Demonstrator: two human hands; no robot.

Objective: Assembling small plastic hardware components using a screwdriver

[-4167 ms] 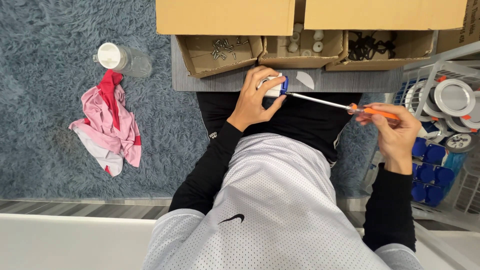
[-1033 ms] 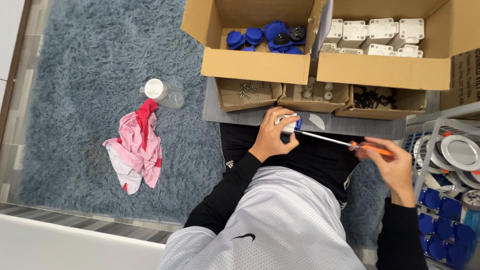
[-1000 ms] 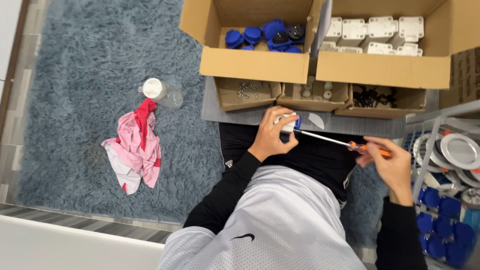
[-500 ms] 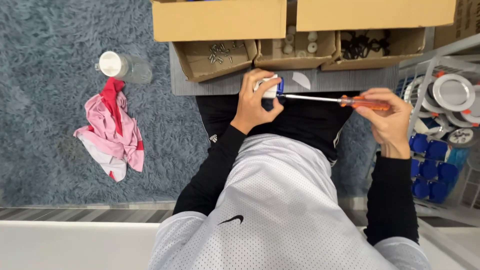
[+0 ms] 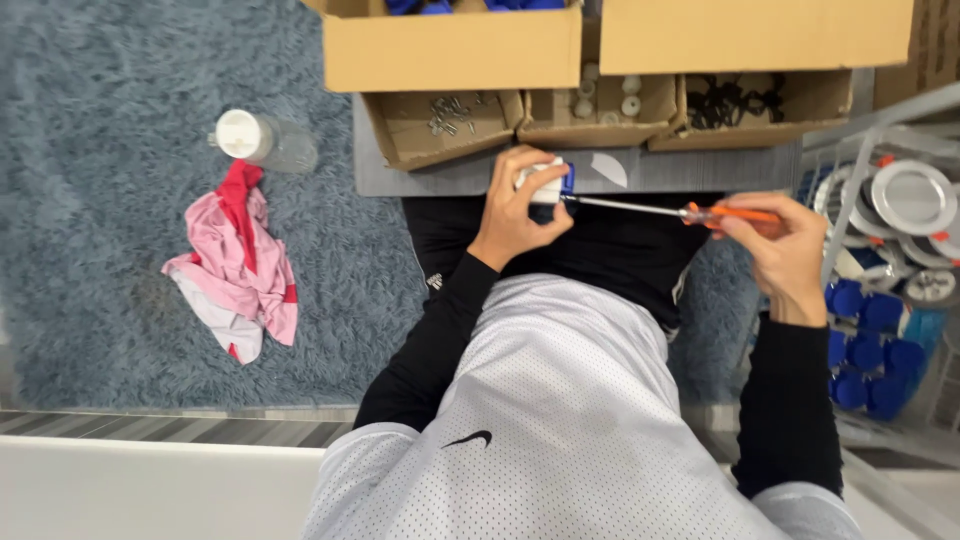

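On the far left, a clear plastic bottle with a white cap (image 5: 258, 140) lies on its side on the grey-blue shaggy rug (image 5: 110, 200), and just near of it sits a crumpled pink and red cloth (image 5: 240, 262). Toward the middle, a small open cardboard box of screws (image 5: 445, 122) stands on a grey board (image 5: 600, 172), with larger cardboard boxes (image 5: 455, 45) beyond it. The left hand (image 5: 520, 205) curls its fingers tightly around a small white and blue part (image 5: 548, 182), held just near of the board's edge, over the person's lap. The metal shaft of an orange-handled screwdriver (image 5: 700, 212) meets that part from the right. The right hand (image 5: 785, 250) has its fingers closed around the handle. On the far right, a wire rack (image 5: 850, 170) holds silver round fixtures (image 5: 912, 198) and blue caps (image 5: 865, 330).
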